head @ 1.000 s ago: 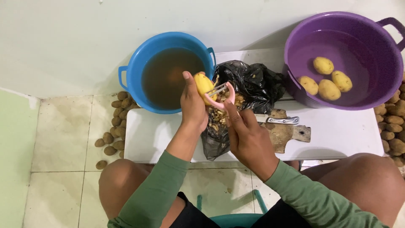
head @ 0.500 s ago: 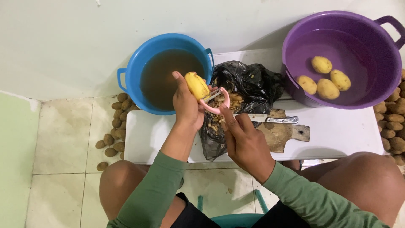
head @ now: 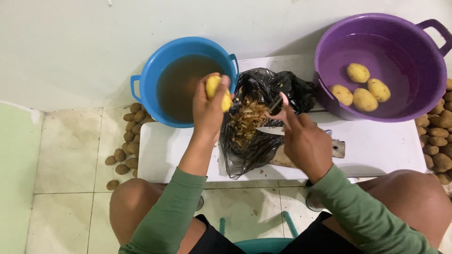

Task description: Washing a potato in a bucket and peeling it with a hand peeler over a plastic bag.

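Unpeeled brown potatoes heaped on the tiled floor, left of the low white table. Blue tub of murky brown water at the table's left end, partly overhanging the near-left corner. Left hand raised above the table's left part, fingers clamped around a peeled yellow potato, held over the blue tub's right rim. Black plastic bag open on the table's middle, full of pale peelings, draped over the table's front edge. Knife flat on the table just right of the bag, blade pointing toward it, lying across a worn wooden board mostly hidden under the wrist. Right hand above the table's middle, just right of the bag's mouth, fingers closed on a pink peeler; only a dark blurred tip and a trace of pink showing, so exact grip hard to tell. Purple tub with clear water on the table's right end, four peeled yellow potatoes inside. More brown potatoes piled past the table's right edge. Bare knees and green sleeves in front of the table.
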